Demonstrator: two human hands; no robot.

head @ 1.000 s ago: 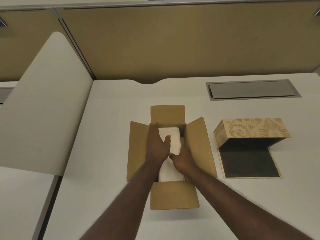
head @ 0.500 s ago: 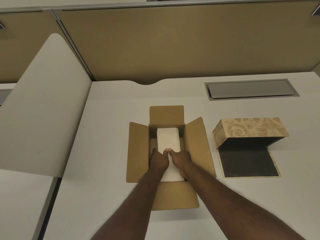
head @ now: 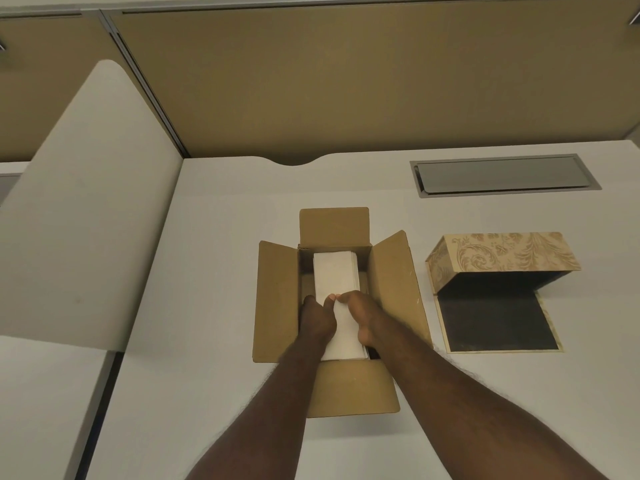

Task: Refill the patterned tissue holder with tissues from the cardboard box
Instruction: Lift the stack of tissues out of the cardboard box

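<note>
Cardboard box: brown, upright on white desk, centre of view, all four flaps folded outward, long axis running 12 to 6 o'clock.

Tissues: white rectangular stack inside box, lying lengthwise, far end near 12 o'clock wall, near end partly covered.

Patterned tissue holder: beige with scroll print, at 3 o'clock from box, apart from it, hinged open; dark interior showing, dark-lined panel flat on desk toward 6 o'clock.
</note>
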